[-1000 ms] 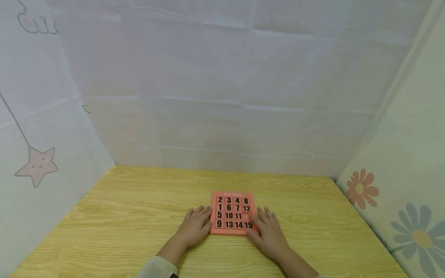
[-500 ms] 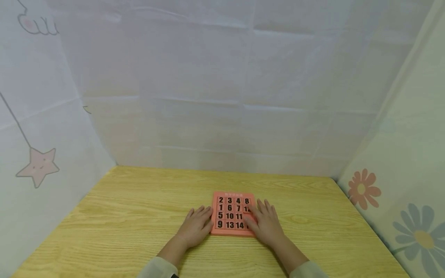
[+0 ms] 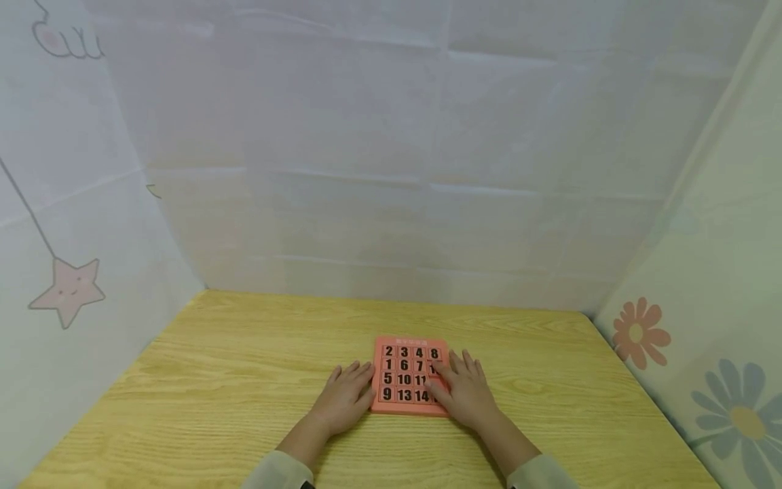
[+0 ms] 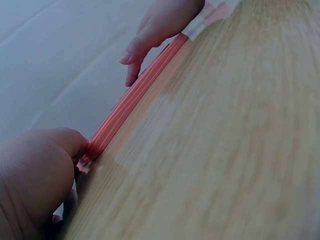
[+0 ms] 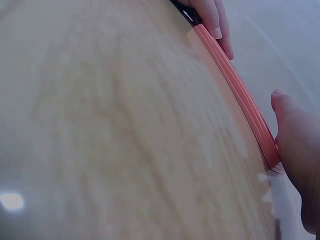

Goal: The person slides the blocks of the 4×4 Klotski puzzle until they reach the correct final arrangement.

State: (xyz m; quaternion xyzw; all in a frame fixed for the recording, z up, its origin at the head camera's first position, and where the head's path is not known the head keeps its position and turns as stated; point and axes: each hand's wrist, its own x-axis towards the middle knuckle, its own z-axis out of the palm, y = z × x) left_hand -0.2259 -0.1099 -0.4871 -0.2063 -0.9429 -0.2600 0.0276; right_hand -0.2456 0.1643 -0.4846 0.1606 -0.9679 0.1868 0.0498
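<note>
A pink number slide puzzle (image 3: 403, 409) lies flat on the wooden table (image 3: 244, 380), its black numerals facing up. My left hand (image 3: 343, 401) rests against the puzzle's left side, thumb at the near corner and fingers stretched forward. From the right, my right hand (image 3: 470, 394) reaches over the right column, index fingertip on the 12 tile and thumb over the tiles lower down. Its hand hides the lower right corner of the board. The left wrist view shows the puzzle's ridged pink edge (image 4: 135, 97) with the left thumb (image 4: 72, 140) touching it.
White cloth walls (image 3: 391, 170) close in the table at the back and both sides. A printed pink star (image 3: 68, 291) is on the left cloth, and printed flowers (image 3: 640, 333) are on the right one.
My right hand has shifted a little left and forward over the puzzle, from the gap and the 15 tile up to the 12 tile. The left hand stays where it was.
</note>
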